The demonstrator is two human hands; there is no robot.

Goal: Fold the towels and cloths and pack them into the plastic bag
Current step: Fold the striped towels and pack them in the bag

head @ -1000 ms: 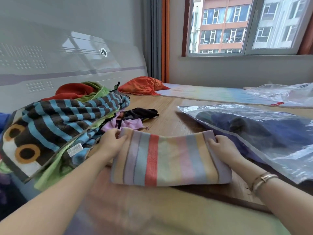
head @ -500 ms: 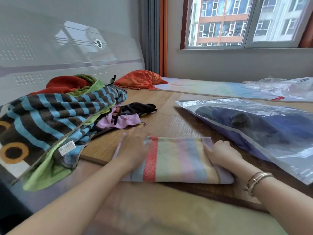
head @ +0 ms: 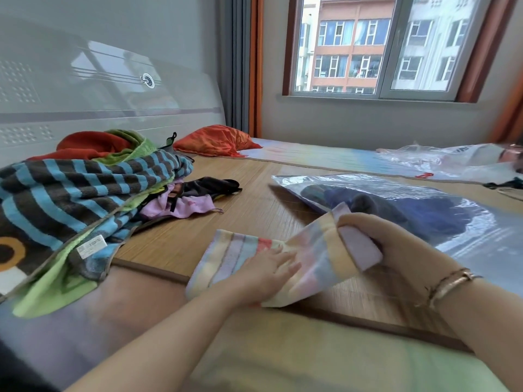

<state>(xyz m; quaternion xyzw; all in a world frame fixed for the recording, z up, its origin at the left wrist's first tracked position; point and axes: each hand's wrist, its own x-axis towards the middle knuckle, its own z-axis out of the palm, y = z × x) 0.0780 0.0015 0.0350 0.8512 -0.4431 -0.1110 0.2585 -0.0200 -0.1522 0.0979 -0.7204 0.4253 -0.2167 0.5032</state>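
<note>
Pastel-striped cotton towel (head: pixel 254 251), already folded into a narrow band, lying on the woven bamboo mat (head: pixel 254 188) of the bed near its front edge. Its long axis runs left to right across the view. The left hand (head: pixel 266 271) lies flat on the middle of the band, fingers straight, pinning it to the mat. The right hand (head: pixel 376 244) has its grip clenched on the right end of the towel, fingers curled round the lilac edge, and that end is lifted off the mat and tilted toward the left hand. The left end rests flat and free, just beyond the pressing hand.

The relation that governs the coming move: the raised end lies to the right of the pinning hand, so a fold would, by judgement, carry it leftward over the left hand's line, halving the band along its long axis. The right hand is the nearer to the clear plastic storage bag (head: pixel 424 210), which lies just beyond and to the right of the towel, flat on the mat, with dark blue cloth already inside. The bag's mouth cannot be told from this view.

To the left, well apart from the towel, a heap of unfolded cloths (head: pixel 85 193) topped by a blue-and-brown striped towel awaits folding.
</note>
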